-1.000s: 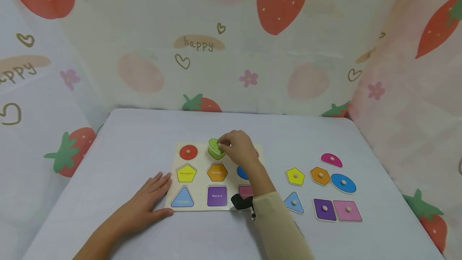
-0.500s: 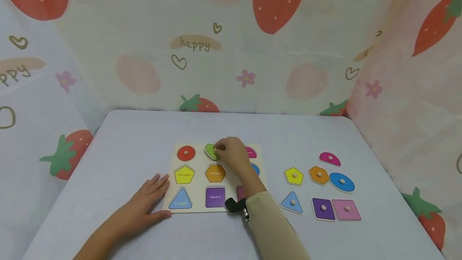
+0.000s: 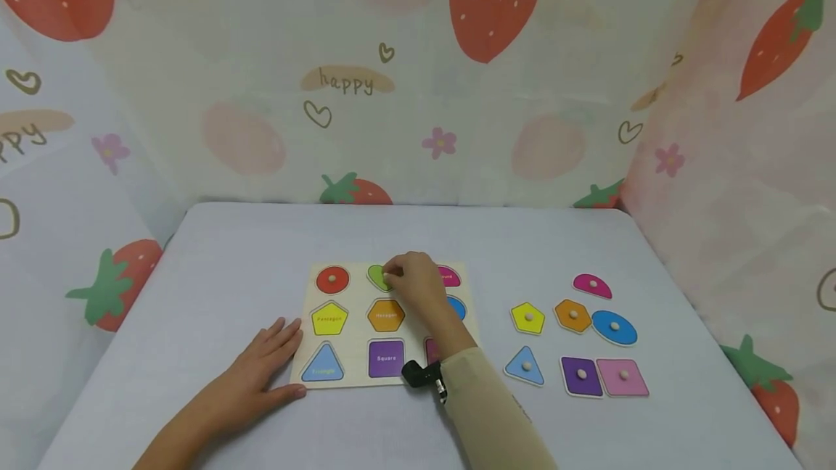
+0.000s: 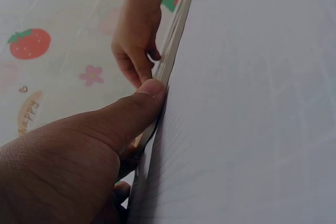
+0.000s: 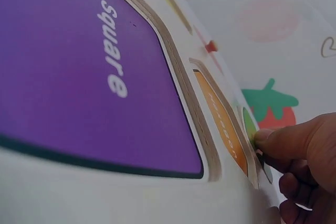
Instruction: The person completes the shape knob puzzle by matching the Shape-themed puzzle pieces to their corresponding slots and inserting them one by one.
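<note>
In the head view, a pale shape-puzzle board [image 3: 353,376] lies on the table, bearing coloured recesses. My right hand [image 3: 418,285] pinches the green heart piece [image 3: 375,276] at the board's top middle recess. The heart appears flat there; the hand covers its right part. A red circle piece [image 3: 333,279] sits in the top left recess. My left hand [image 3: 251,372] rests beside the board's left edge, fingers straight and touching it. In the right wrist view, the thumb [image 5: 273,139] meets the green piece's edge beyond the purple square recess [image 5: 100,77].
Right of the board lie knobbed pieces: a yellow pentagon [image 3: 527,318], orange hexagon [image 3: 572,317], blue oval [image 3: 615,328], magenta half circle [image 3: 593,286], blue triangle [image 3: 525,366], purple square [image 3: 581,377] and pink parallelogram [image 3: 623,378]. A strawberry-print cloth [image 3: 366,129] stands behind the table.
The green heart was held tilted above its recess; my right hand has lowered it flat onto the board. My left hand keeps its place by the board. The head view has shifted slightly.
</note>
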`<state>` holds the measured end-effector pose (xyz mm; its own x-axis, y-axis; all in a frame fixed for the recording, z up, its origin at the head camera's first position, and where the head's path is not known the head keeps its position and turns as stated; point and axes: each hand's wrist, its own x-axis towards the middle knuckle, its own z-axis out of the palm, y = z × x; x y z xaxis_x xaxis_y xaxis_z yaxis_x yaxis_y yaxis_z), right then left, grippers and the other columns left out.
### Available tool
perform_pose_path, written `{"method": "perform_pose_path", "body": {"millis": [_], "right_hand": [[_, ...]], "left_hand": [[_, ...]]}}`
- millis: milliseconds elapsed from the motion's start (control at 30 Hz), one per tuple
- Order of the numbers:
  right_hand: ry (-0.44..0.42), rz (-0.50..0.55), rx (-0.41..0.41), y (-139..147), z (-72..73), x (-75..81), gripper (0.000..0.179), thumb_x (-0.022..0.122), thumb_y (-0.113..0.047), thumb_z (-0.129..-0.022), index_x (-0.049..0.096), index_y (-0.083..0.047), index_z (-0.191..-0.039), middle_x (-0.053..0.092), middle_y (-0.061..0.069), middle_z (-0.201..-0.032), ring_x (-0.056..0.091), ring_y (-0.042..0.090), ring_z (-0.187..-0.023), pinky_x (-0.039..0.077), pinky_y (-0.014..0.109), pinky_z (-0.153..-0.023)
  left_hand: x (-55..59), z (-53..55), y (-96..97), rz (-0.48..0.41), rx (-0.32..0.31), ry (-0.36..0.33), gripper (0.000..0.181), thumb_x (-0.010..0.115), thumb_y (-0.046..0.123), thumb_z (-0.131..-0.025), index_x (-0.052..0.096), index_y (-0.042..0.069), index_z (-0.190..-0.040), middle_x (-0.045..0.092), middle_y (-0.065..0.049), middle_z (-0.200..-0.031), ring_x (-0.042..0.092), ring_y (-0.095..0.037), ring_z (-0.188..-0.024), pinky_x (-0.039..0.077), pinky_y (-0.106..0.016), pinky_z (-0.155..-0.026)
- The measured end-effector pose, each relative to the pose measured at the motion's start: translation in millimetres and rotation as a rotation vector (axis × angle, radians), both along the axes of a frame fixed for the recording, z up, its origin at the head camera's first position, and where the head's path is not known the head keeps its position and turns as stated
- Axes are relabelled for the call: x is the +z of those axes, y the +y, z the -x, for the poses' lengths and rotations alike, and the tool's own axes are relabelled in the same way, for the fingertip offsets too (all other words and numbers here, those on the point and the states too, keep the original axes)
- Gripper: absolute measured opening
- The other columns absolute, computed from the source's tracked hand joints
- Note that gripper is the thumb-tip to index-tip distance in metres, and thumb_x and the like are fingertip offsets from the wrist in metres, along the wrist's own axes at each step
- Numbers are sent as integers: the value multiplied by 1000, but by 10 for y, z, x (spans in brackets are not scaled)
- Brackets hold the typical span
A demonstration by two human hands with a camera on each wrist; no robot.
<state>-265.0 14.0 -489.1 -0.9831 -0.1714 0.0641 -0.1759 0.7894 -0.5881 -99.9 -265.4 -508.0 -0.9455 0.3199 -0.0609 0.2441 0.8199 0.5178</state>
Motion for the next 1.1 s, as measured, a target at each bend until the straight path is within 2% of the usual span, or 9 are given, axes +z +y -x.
{"method": "perform_pose_path", "body": {"millis": [133,233,500,633,733,933,1033,1100], "right_hand": [[-1,-2,2,8,-5,10,16,76,-27,-95,81,-20,-108,73,-6,-96,62,14,-94,57,31,-91],[-8,-9,8,8,-17,26,16,76,-28,-95,81,-20,-108,73,-7,-94,62,14,-94,56,31,-90],[0,-37,4,4,-7,14,16,75,-28,-95,81,-21,-109,73,-7,-94,61,14,-93,56,31,-90],[-33,14,22,36,-2,45,17,75,-27,-96,79,-20,-111,72,-8,-96,61,14,-93,56,30,-87],[-34,62,38,101,1,149,18,74,-24,-96,78,-19,-113,73,-6,-100,60,16,-95,56,32,-86],[29,112,82,259,-41,488,22,72,-21,-98,77,-17,-118,73,-2,-110,61,21,-105,56,37,-93],[79,124,114,330,-83,634,22,72,-22,-98,76,-15,-118,73,0,-111,62,23,-107,56,39,-94],[130,123,135,390,-104,706,22,71,-22,-98,77,-15,-118,73,0,-111,62,23,-107,56,39,-93]], "left_hand": [[17,9,14,11,5,-10,100,71,69,-82,37,15,-160,26,2,-170,11,-31,-159,14,-54,-128],[36,3,22,16,10,-15,100,72,68,-82,38,15,-160,26,2,-170,11,-31,-159,18,-60,-125],[55,4,20,-3,0,-16,99,72,66,-83,37,14,-160,26,2,-170,11,-31,-159,13,-53,-128],[36,12,6,6,-1,-13,99,72,66,-83,37,14,-160,26,2,-170,10,-31,-159,12,-51,-129],[36,14,4,6,-4,-14,99,72,67,-83,37,14,-160,26,1,-170,10,-31,-159,11,-51,-129],[59,22,12,-6,-6,-12,98,73,64,-84,38,13,-159,26,1,-170,11,-32,-159,12,-51,-129],[52,24,17,-6,-7,-17,98,74,63,-84,38,13,-159,26,0,-170,11,-32,-159,13,-53,-128],[40,13,16,-7,-6,-22,98,74,64,-84,38,13,-159,26,0,-170,11,-32,-159,10,-50,-129]]}}
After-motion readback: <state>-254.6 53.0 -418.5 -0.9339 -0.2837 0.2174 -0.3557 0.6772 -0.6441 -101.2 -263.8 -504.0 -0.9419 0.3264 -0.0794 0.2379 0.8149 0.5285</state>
